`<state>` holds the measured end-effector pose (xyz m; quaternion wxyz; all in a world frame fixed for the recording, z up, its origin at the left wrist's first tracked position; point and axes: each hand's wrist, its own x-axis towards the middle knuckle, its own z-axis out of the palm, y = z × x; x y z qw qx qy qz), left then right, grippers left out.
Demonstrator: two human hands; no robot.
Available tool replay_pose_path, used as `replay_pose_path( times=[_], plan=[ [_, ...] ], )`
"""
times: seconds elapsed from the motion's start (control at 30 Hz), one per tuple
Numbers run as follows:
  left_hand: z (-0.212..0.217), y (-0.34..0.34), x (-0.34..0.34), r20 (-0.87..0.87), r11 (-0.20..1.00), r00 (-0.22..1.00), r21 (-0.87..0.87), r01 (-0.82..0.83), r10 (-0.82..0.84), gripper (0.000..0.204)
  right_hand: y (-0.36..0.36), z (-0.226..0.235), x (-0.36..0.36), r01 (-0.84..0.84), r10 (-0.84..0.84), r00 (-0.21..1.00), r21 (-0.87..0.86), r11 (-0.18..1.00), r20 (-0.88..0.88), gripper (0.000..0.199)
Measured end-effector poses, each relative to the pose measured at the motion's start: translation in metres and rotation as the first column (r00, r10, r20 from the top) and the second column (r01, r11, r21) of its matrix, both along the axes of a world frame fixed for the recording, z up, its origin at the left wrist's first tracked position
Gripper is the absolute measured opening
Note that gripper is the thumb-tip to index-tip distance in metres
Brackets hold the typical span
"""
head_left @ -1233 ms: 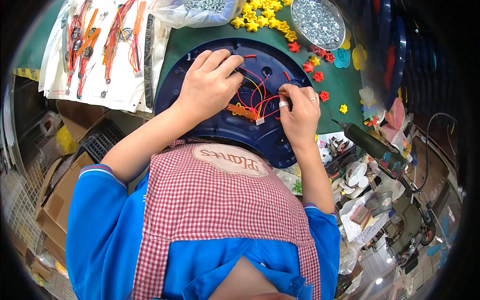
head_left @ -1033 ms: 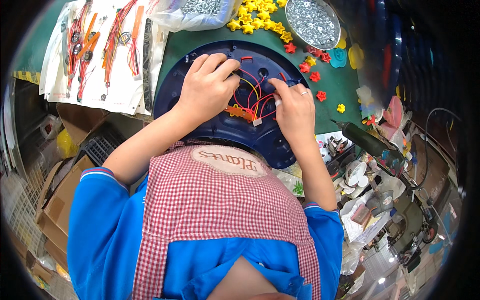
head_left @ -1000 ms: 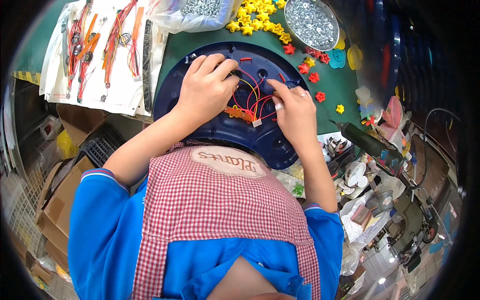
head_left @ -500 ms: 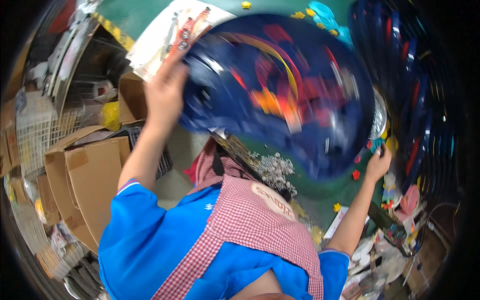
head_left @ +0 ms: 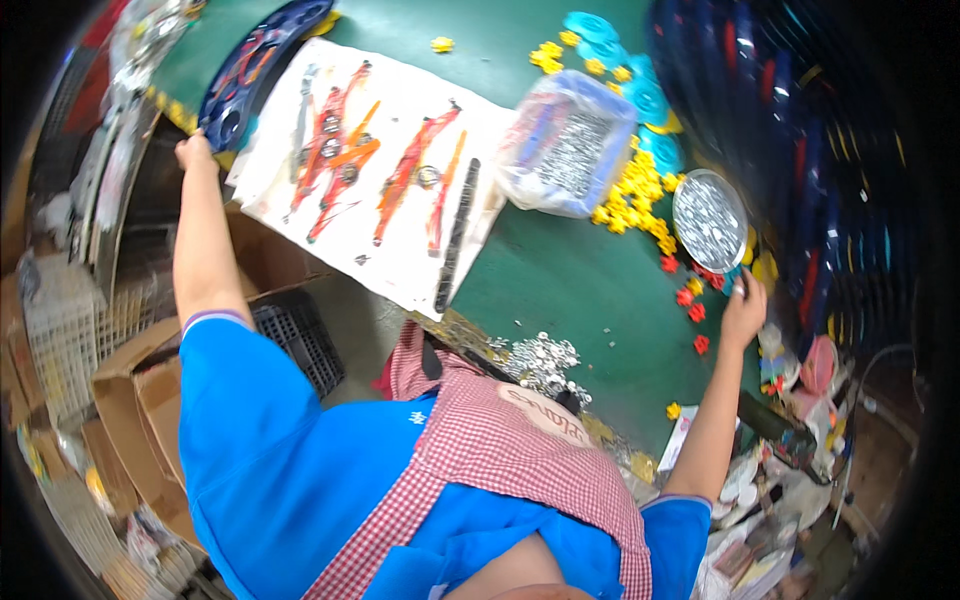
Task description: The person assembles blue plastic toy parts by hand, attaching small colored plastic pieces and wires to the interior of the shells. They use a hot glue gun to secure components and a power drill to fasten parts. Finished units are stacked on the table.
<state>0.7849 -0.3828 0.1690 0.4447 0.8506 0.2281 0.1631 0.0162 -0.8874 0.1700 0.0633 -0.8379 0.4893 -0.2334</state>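
Note:
At the far left, my left hand (head_left: 196, 150) is closed on the lower end of a dark blue curved plastic shell (head_left: 250, 75) with red and orange parts in or on it. The shell is tilted and seen nearly edge-on. My right hand (head_left: 744, 310) is at the right of the table, its fingers closed together beside a small teal piece (head_left: 736, 280); what they hold, if anything, I cannot make out. Just above that hand is a round dish (head_left: 710, 220) of small metal parts. Red flower-shaped pieces (head_left: 697, 312) lie to its left.
A white sheet (head_left: 395, 150) carries red and orange strips and a black bar. A plastic-lined tub (head_left: 570, 145) of metal parts stands beside yellow flower pieces (head_left: 640, 190) and teal discs (head_left: 645, 100). Dark blue shells (head_left: 790, 170) are stacked right. Loose metal parts (head_left: 545, 365) lie near me.
The dark blue shell has swung from in front of me to the far left with my left hand, uncovering the sheet and tub. My right hand has shifted slightly left.

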Motion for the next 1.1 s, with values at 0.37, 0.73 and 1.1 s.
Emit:
replay_pose_path(
  times=[0.37, 0.73, 1.1],
  plan=[
    [0.059, -0.382, -0.291, 0.017, -0.188, -0.375, 0.842, 0.505, -0.927, 0.032, 0.069, 0.067, -0.016, 0.024, -0.049, 0.991, 0.19, 0.981, 0.127, 0.007],
    [0.022, -0.502, -0.455, -0.177, -0.27, -0.271, 0.892, 0.361, -0.946, 0.01, 0.177, 0.04, -0.055, -0.075, 0.04, 0.996, 0.467, 0.881, 0.085, 0.011],
    [0.012, -0.513, -0.465, -0.317, -0.354, -0.221, 0.923, 0.153, -0.922, 0.009, 0.139, 0.067, -0.036, -0.16, 0.105, 0.973, 0.273, 0.949, 0.205, 0.017]
  ],
)
